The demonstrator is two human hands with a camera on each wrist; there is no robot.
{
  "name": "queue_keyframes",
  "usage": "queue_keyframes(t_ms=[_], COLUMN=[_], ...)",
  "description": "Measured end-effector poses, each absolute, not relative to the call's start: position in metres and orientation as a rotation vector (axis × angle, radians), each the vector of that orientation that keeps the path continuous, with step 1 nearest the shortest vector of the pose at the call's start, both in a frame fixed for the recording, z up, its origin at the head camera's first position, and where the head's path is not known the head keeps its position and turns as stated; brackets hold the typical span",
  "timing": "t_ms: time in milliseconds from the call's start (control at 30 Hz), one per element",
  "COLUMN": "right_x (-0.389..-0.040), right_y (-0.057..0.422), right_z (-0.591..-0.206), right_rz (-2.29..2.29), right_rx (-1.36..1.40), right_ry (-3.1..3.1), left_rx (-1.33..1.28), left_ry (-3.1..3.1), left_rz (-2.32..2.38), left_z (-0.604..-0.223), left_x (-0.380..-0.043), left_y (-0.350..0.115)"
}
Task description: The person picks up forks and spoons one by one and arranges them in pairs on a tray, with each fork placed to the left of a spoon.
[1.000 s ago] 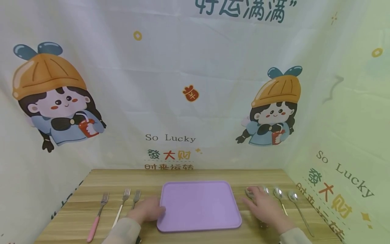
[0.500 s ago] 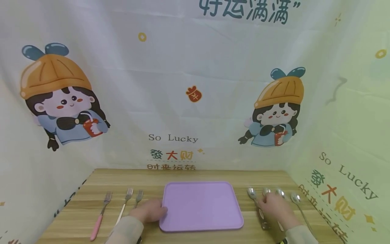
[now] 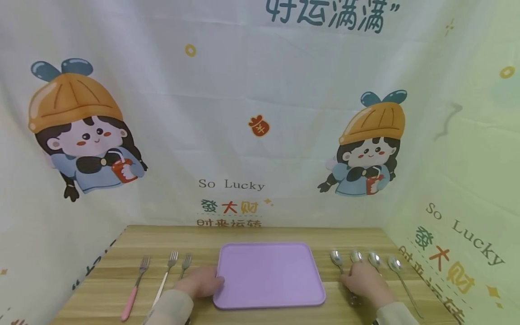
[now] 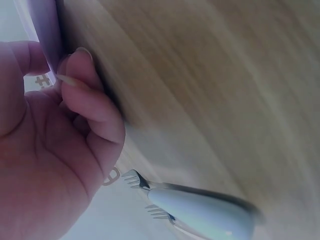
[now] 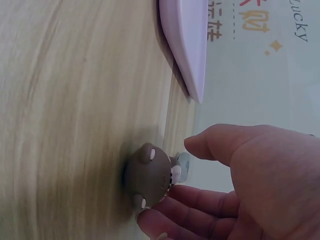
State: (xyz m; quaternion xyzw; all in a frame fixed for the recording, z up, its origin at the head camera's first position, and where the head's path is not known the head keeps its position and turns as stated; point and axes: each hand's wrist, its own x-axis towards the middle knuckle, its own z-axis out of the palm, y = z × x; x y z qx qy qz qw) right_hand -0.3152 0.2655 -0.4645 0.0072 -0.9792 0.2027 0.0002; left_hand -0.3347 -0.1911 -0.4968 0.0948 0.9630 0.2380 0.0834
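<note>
A purple tray (image 3: 268,275) lies flat in the middle of the wooden table (image 3: 260,234). My left hand (image 3: 203,283) pinches its left edge; in the left wrist view the thumb and curled fingers (image 4: 85,85) close on the tray rim (image 4: 47,30). Several spoons (image 3: 336,258) lie in a row right of the tray. My right hand (image 3: 357,279) rests over their handles, fingers relaxed. In the right wrist view its fingertips (image 5: 165,227) touch a brown bear-shaped handle end (image 5: 147,177), with the thumb held apart above it.
Three forks lie left of the tray: a pink-handled fork (image 3: 136,286) and two steel ones (image 3: 166,273) (image 3: 184,262). A printed cloth backdrop (image 3: 260,135) walls the table at the back and on both sides.
My right hand has drawn back from the spoon bowls toward the near edge and now lies over the handles. The left hand has stayed at the tray edge.
</note>
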Motion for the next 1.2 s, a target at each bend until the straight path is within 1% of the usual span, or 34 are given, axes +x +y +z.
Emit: queue_keyframes(t_ms=[167,300,567,967,1200], right_x=[-0.313,-0.311,-0.310,-0.312,-0.312], right_y=[0.263,0.262,0.260,0.258,0.257], right_z=[-0.467,-0.468,-0.464,-0.467,-0.467], right_rz=[0.586,0.579,0.520,0.510,0.517], right_rx=[0.046,0.051,0.062,0.027,0.016], right_ry=[-3.070,-3.051,-3.028,-3.037,-3.047], left_rx=[0.336,0.300,0.280,0.336,0.303], left_ry=[2.887,2.874,2.875,2.901,2.898], left_rz=[0.694,0.684,0.724,0.632,0.637], left_z=[-0.528,-0.524,-0.499,-0.527,-0.516], left_x=[-0.360,-0.357,-0.338,-0.357,-0.348], left_y=[-0.204,-0.202,-0.192,-0.204,-0.200])
